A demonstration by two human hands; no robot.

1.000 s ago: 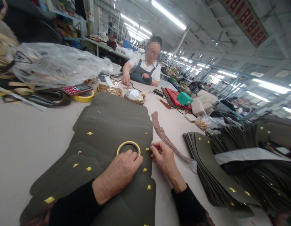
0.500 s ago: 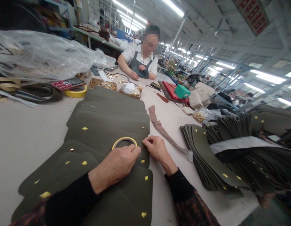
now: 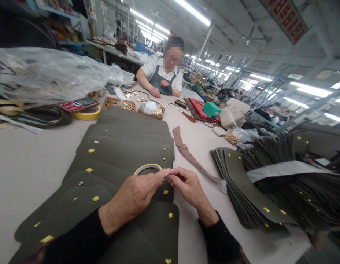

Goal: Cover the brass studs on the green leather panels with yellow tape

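Overlapping dark olive sheets [image 3: 131, 134] lie on the pale table, with small yellow tape pieces [image 3: 89, 170] and gold studs [image 3: 81, 183] on them. Over their middle, my left hand [image 3: 137, 194] is wrapped round a roll of yellow tape [image 3: 148, 167], its rim showing above the fingers. My right hand [image 3: 189, 185] is at the sheets' right edge, thumb and index finger pinched together, touching the left fingertips. Whatever lies between the right fingertips is too small to make out.
A brown strip [image 3: 190, 156] lies right of the sheets. Farther right is a fanned stack of olive pieces [image 3: 241, 190]. Boxes of gold parts [image 3: 122, 105], a yellow tape roll [image 3: 88, 113] and a plastic bag [image 3: 54, 73] stand behind. A person [image 3: 163, 75] sits across the table.
My left fingertips have moved right to meet my right fingertips, and the tape roll has shifted slightly right. The person opposite has drawn a hand back. The view has shifted a little.
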